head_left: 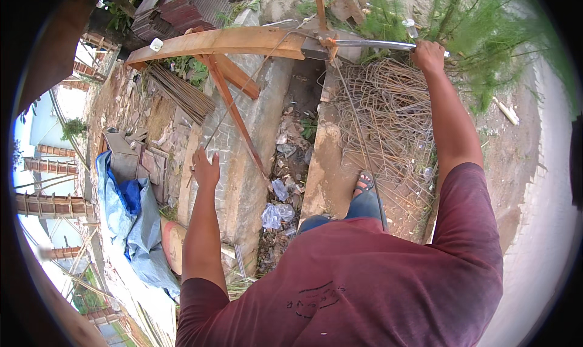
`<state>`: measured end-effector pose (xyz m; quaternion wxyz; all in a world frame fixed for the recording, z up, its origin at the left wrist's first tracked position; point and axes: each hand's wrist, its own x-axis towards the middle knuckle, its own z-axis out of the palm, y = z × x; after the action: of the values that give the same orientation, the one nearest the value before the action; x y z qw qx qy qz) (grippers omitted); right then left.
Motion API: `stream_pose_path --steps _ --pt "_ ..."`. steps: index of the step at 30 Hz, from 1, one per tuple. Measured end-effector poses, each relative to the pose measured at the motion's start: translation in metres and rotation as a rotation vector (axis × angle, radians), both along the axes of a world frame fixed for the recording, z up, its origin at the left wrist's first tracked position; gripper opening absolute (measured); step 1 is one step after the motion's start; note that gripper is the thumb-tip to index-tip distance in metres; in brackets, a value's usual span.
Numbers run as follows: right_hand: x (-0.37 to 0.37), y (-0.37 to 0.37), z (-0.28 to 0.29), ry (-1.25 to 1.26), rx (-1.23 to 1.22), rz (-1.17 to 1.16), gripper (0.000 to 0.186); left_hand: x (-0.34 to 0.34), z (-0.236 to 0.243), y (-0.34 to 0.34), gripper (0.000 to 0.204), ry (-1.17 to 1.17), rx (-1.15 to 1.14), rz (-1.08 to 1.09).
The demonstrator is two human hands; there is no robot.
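Head view, one entry per item.

1. Right hand point(429, 55), at 1 o'clock: arm stretched full length, fingers closed around the outer end of a metal lever pipe point(373, 44).
2. Metal lever pipe: bright steel; long axis runs near level across the top of the frame, from the right hand toward 12 o'clock, where its inner end meets an orange-painted fitting on a rusted bending plank point(218, 41). The grip sits at the far end of the lever, well apart from that pivot.
3. Left hand point(206, 166), at 9 o'clock of centre: fingers spread and loose, holding nothing. It hovers over or rests on a grey stone slab point(243, 134); contact cannot be told. It is much the farther hand from the pipe, which lies up toward its 1 o'clock.
4. Thin steel rod point(358, 134): runs from the pivot down toward the person's sandalled foot point(364, 182), its long axis nearly square to the pipe.
5. Heap of bent wire stirrups point(388, 116), below the pipe.
6. Bundle of straight rebar point(182, 92), at 10 o'clock.
7. Blue tarpaulin point(136, 219), at 8 o'clock.
8. Litter-filled trench point(285, 183) between slab and foot.
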<state>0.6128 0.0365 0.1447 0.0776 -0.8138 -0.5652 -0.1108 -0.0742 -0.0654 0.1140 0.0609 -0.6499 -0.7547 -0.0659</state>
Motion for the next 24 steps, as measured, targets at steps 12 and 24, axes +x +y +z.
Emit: stream_pose_path --steps 12,24 --pt "-0.12 -0.13 -0.014 -0.015 0.237 -0.13 0.014 0.162 0.003 -0.107 0.053 -0.611 -0.528 -0.28" --pt "-0.09 -0.121 0.013 0.203 -0.038 0.046 0.033 0.1 -0.009 -0.057 0.038 -0.525 -0.261 -0.339"
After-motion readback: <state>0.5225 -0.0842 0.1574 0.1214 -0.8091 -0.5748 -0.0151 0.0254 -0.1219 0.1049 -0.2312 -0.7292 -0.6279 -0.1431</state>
